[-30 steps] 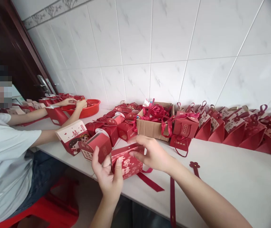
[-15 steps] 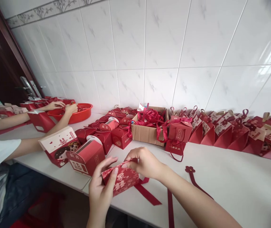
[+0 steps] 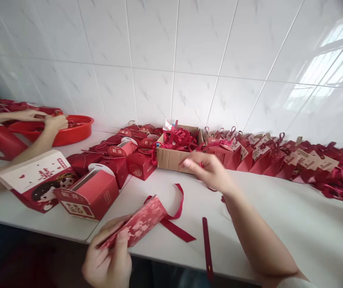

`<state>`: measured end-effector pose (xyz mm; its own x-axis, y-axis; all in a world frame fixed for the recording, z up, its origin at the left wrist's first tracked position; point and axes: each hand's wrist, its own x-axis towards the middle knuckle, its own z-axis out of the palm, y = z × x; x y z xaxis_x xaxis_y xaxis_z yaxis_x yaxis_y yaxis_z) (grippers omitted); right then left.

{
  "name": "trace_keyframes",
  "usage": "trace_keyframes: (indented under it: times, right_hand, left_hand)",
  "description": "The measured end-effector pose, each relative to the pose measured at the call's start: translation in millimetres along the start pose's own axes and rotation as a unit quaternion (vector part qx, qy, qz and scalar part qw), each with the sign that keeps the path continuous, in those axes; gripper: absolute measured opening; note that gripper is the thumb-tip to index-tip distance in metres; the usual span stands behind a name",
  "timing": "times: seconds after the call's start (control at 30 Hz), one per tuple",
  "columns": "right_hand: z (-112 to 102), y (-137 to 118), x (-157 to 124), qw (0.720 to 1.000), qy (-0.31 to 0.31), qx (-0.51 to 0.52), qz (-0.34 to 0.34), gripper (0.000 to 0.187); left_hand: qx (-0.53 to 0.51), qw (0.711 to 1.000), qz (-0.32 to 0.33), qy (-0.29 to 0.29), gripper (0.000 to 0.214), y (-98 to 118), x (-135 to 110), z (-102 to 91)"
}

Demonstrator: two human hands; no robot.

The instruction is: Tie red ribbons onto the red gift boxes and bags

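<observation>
My left hand (image 3: 109,252) grips a small patterned red gift box (image 3: 147,220) at its near end, thumb on the printed face. The box is tilted and looks flattened. Off the box, my right hand (image 3: 209,170) hovers in front of the cardboard box (image 3: 171,159), its thumb a little apart from the curled fingers and nothing clearly held. A red ribbon (image 3: 179,232) lies on the table beside the gift box. Closer to the table edge is a dark red strap (image 3: 206,244). Part of another strap shows behind my right forearm.
Red ribbons (image 3: 183,138) fill the cardboard box. Folded red gift boxes (image 3: 141,164) stand to its left, with larger ones (image 3: 89,192) in front. Rows of red bags (image 3: 267,156) line the wall at right. A co-worker's hands (image 3: 54,122) are over a red basin (image 3: 79,134).
My right hand has let go of the gift box and moved up and right towards the cardboard box. My left hand has lowered with the gift box. The view has turned right.
</observation>
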<state>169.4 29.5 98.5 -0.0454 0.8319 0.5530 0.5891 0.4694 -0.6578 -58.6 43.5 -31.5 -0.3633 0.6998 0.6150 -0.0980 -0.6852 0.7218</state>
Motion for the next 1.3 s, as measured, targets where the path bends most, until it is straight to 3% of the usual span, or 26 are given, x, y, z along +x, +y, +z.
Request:
trace_keyframes:
  times: [0.07, 0.13, 0.2, 0.3, 0.43, 0.6, 0.77, 0.87, 1.0, 1.03, 1.1, 1.2, 1.3]
  right_hand:
    - [-24.2, -1.7, -5.8, 0.992, 0.103, -0.053, 0.044, 0.034]
    - [-44.8, 1.5, -16.6, 0.98, 0.138, -0.108, 0.089, 0.034]
    - [-60.3, 13.2, -31.2, 0.964, 0.083, -0.191, 0.167, 0.031]
    - [-72.5, 44.5, -56.6, 0.882, -0.056, -0.318, 0.342, 0.024]
    - [-69.7, 85.1, -85.9, 0.823, -0.126, -0.348, 0.431, 0.025]
    - [-54.4, 109.9, -101.0, 0.801, -0.187, -0.341, 0.454, 0.024]
    - [-43.7, 116.5, -100.5, 0.8, -0.178, -0.352, 0.452, 0.021]
    - [-40.3, 97.0, -89.7, 0.827, -0.153, -0.358, 0.405, 0.01]
    - [-34.8, 37.0, -66.6, 0.897, -0.167, -0.306, 0.272, 0.003]
    - [-32.1, 20.2, -62.1, 0.918, -0.184, -0.27, 0.226, 0.003]
    - [-24.4, -8.6, -56.1, 0.974, -0.174, -0.137, 0.052, 0.007]
    - [-6.3, -31.2, -53.5, 0.971, -0.167, -0.038, -0.166, 0.02]
    - [16.1, -30.2, -54.3, 0.951, -0.163, -0.019, -0.262, 0.027]
  left_hand:
    - [-0.011, 0.999, 0.03, 0.04, 0.011, -7.2, 3.6, -2.3]
    - [-0.028, 0.997, 0.043, 0.052, 0.013, -10.6, 6.4, -2.2]
    - [-0.049, 0.996, 0.059, 0.046, 0.012, -10.7, 7.5, -0.4]
    - [-0.064, 0.993, 0.09, 0.035, 0.01, -9.4, 6.1, 2.3]
    - [-0.065, 0.993, 0.095, 0.009, 0.01, -8.7, 2.2, 5.5]
    - [-0.051, 0.99, 0.129, -0.004, 0.012, -6.5, -1.4, 11.6]
    - [-0.027, 0.988, 0.149, 0.009, 0.013, -2.3, -6.1, 19.5]
    - [-0.01, 0.988, 0.153, -0.007, 0.013, 2.4, -9.9, 21.6]
    - [0.018, 0.994, 0.098, -0.038, 0.013, 11.5, -16.4, 19.0]
    - [0.025, 0.996, 0.078, -0.039, 0.013, 14.0, -18.0, 18.0]
    - [0.038, 0.998, 0.043, -0.04, 0.012, 19.1, -20.5, 16.1]
    - [0.048, 0.998, 0.01, -0.042, 0.012, 27.7, -22.4, 13.6]
    - [0.038, 0.998, 0.0, -0.057, 0.015, 36.7, -24.1, 10.8]
